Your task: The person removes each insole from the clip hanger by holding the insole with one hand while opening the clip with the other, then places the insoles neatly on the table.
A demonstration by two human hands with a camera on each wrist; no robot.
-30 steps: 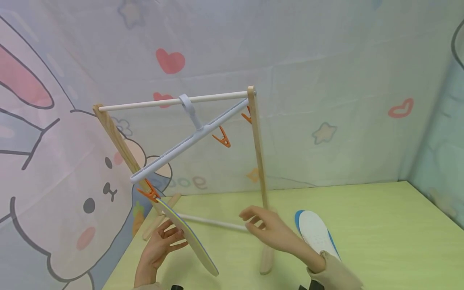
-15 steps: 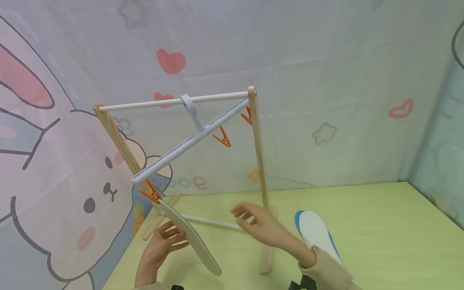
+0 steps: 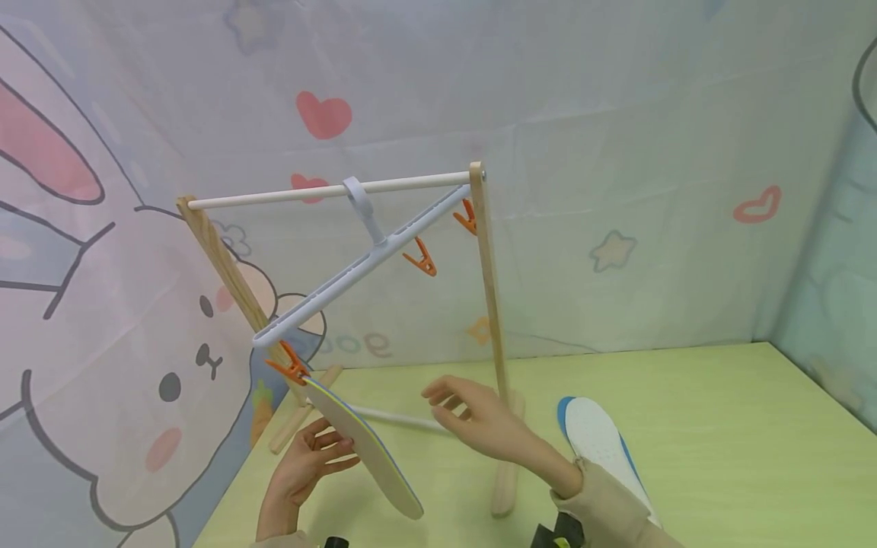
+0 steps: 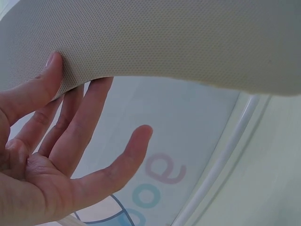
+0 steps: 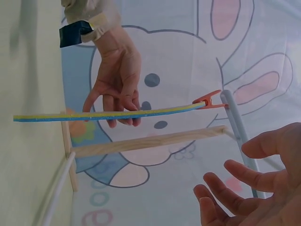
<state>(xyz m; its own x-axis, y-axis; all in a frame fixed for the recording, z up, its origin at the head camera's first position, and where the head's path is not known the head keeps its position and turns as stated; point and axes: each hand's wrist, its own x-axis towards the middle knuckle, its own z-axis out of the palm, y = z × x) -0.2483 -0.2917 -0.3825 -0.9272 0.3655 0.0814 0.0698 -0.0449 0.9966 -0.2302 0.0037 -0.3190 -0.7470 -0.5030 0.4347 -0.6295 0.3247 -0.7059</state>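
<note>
A beige insole (image 3: 370,449) with a yellow-and-blue edge hangs by one end from an orange clip (image 3: 292,365) at the near left end of a pale hanger (image 3: 329,293). My left hand (image 3: 299,466) holds it partway along its length. In the left wrist view the thumb lies on its beige face (image 4: 155,42), some fingers go behind it, and one finger sticks out free. My right hand (image 3: 479,420) hovers to the right of the insole, fingers loosely bent and holding nothing. The right wrist view shows the insole edge-on, apart from my right hand (image 5: 254,183).
The hanger hooks over the white top rod (image 3: 274,196) of a wooden rack, whose right post (image 3: 488,289) rises behind my right hand. Two more orange clips hang on it, one near the middle (image 3: 422,259). A white-and-blue insole (image 3: 597,438) lies on the green tabletop (image 3: 719,434).
My right hand has moved left, nearer the clipped insole. The hanger's near end, its clip and the insole have shifted slightly right, while my left hand keeps its place.
</note>
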